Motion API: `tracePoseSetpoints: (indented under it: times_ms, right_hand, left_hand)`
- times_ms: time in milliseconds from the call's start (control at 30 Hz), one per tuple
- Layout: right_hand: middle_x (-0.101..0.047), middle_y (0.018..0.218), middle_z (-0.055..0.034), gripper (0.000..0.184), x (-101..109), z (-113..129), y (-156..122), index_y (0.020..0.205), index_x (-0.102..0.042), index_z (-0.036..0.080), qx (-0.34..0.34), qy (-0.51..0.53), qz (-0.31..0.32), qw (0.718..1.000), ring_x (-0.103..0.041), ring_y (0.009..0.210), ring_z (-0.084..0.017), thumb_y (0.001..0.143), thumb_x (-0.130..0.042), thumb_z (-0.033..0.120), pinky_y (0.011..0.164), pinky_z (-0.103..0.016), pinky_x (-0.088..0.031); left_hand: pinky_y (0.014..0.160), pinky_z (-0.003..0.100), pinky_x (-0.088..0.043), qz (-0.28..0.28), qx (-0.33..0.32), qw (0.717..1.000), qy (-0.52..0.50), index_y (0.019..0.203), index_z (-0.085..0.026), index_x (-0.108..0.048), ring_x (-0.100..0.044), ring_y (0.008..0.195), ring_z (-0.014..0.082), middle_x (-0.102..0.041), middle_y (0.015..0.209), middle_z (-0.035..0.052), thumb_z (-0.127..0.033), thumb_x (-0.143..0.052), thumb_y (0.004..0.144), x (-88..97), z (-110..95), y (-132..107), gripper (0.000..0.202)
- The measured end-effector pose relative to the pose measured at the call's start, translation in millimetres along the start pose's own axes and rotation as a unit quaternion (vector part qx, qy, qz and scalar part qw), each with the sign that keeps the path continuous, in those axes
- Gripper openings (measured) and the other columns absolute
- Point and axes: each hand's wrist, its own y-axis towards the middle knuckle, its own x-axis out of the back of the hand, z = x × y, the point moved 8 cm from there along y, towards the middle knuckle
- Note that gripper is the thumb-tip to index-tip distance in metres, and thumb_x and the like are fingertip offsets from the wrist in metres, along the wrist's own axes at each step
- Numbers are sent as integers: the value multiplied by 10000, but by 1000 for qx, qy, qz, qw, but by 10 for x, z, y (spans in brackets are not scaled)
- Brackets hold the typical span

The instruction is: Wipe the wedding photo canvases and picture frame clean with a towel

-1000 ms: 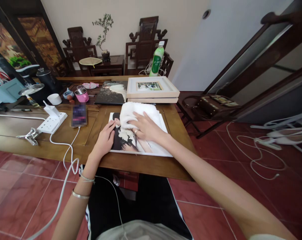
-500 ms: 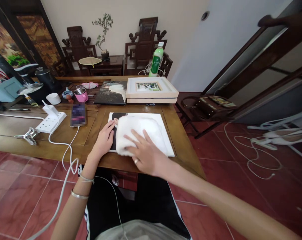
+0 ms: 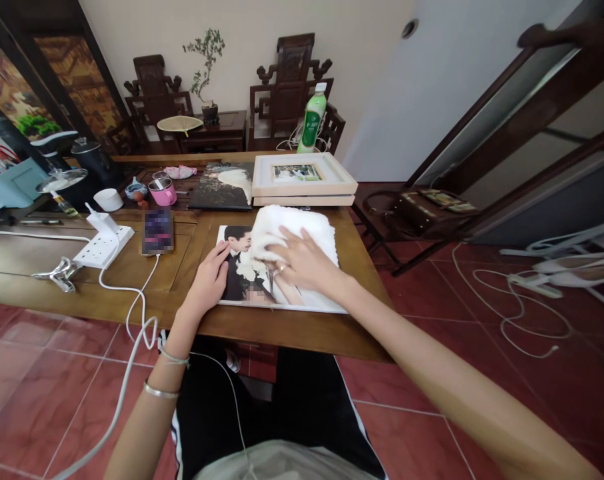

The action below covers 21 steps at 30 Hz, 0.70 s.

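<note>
A flat photo panel (image 3: 249, 280) with a picture of people in formal dress lies near the table's front edge. On its left edge rests my left hand (image 3: 212, 273), fingers stretched out and holding the panel against the table. My right hand (image 3: 302, 263) lies with spread fingers on a folded white cloth (image 3: 295, 220), pressing it to the panel's upper right part. The cloth and hand hide much of the panel's right side, and the cloth reaches past its far edge.
Behind the panel sit stacked pale frames (image 3: 307, 200), a dark photo panel (image 3: 222, 185) and a green bottle (image 3: 312, 120). To the left on the wooden table (image 3: 192, 230) are a phone (image 3: 157, 231), a power strip (image 3: 105, 247) with trailing cable, and a pink cup (image 3: 163, 192).
My right hand has slid the white cloth away from me and slightly right, uncovering more of the picture's lower left. My left hand stays in place.
</note>
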Motion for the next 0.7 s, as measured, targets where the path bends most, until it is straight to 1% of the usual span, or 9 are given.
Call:
tracePoseSetpoints:
  times_ms: [67,100,167,233,300,400,500,600,700]
  right_hand:
    - [-563,1341,-158,465,-1,-135,165,1250,-593,146,-31,-14,-5,999,-318,1364,-370,814,-435,129,1042,-655,-261]
    - [-559,1343,-167,472,-9,-158,223,1259,-585,136,-43,-18,-5,999,-320,1359,-380,812,-435,127,1033,-662,-266]
    - [-488,1420,-165,479,-34,-94,280,1286,-566,133,-48,-17,1,999,-285,1372,-402,828,-426,139,1028,-691,-246]
    - [-392,1498,-134,483,-77,113,250,1311,-553,148,-21,-8,14,1000,-226,1398,-416,846,-423,154,1041,-715,-202]
    - [-346,1527,-104,489,-120,401,133,1313,-560,166,28,6,31,999,-179,1419,-410,838,-443,152,1067,-713,-153]
    - [-333,1536,-69,479,-139,805,-161,1257,-614,204,111,33,46,992,-151,1432,-390,801,-486,134,1098,-693,-100]
    - [-364,1521,-42,464,-106,1002,-478,1181,-662,244,175,70,60,980,-164,1433,-374,749,-534,132,1108,-684,-93]
    - [-421,1489,-18,442,-24,938,-689,1106,-690,248,194,99,54,974,-209,1431,-326,718,-532,108,1136,-632,-125]
    - [-470,1454,-4,440,72,687,-732,1057,-696,249,165,112,17,980,-262,1421,-263,719,-486,61,1153,-571,-169]
  left_hand:
    - [1139,434,-328,-8,-10,1000,-2,1325,-142,-535,-433,1346,244,-498,1418,133,-213,-371,937,19,-30,-1,427]
    - [1137,434,-330,-17,-19,1000,-5,1333,-151,-527,-437,1342,241,-498,1419,130,-225,-370,944,40,-57,-2,425]
    - [1140,433,-319,-44,-38,998,-16,1360,-165,-495,-420,1353,233,-483,1432,127,-259,-357,965,101,-119,-13,429]
    - [1153,430,-292,-75,-51,995,-31,1395,-178,-449,-385,1377,221,-453,1461,120,-299,-333,986,167,-164,-31,443]
    - [1164,430,-266,-97,-51,993,-45,1422,-187,-409,-355,1396,212,-426,1483,114,-339,-309,998,215,-173,-51,462]
    - [1170,434,-253,-109,-51,991,-58,1437,-193,-386,-346,1402,205,-405,1499,108,-384,-278,1003,243,-160,-70,486]
    - [1164,444,-267,-95,-48,993,-54,1396,-189,-452,-358,1396,219,-433,1481,104,-405,-286,998,217,-151,-65,483]
    - [1151,434,-301,-57,-32,997,-46,1354,-155,-505,-404,1369,242,-468,1452,124,-399,-324,986,144,-142,-46,477]
    - [1142,424,-320,-18,-21,999,-39,1373,-157,-483,-424,1356,242,-481,1442,119,-370,-357,977,66,-144,-34,467]
